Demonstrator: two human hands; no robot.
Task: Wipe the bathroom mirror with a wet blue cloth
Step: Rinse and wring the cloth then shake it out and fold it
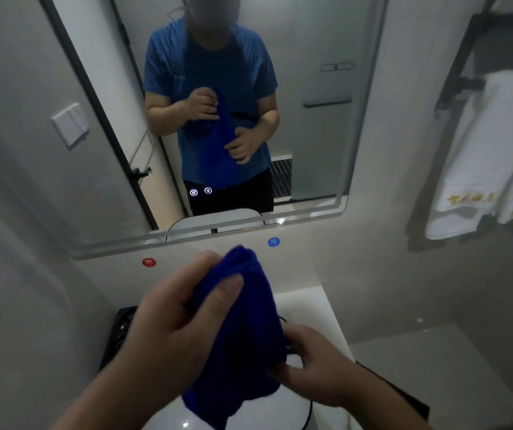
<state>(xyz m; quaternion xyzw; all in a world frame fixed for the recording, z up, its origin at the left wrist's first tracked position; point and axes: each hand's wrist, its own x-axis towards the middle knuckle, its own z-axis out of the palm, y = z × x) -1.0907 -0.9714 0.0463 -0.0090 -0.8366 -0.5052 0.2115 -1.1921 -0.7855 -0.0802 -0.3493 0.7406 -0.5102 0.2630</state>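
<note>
Obs.: person stands at the wall mirror (320,141), both hands raised in front of the chest. Blue cloth (243,333) is bunched lengthwise and held upright between the two hands, over the near edge of the white basin (267,412), well short of the glass and not touching it. Left hand (168,327) grips the upper part of the cloth: thumb laid across the front, fingers curled round behind, top fold of the cloth poking out above the fingertips. Right hand (314,367) holds the cloth lower down on the right side, fingers curled into the fabric; the loose tail hangs below both hands. Whether the cloth is wet cannot be told. White table (308,308) runs under the mirror on the far side of the basin. On the wall below the mirror's lower edge: red round sticker (149,262) to the left, blue round sticker (274,242) to the right. Two lit round icons (201,191) show low on the glass. Wall switch (69,124) is left of the mirror. White towel (491,156) hangs from a black rack (463,60) at far right.
</note>
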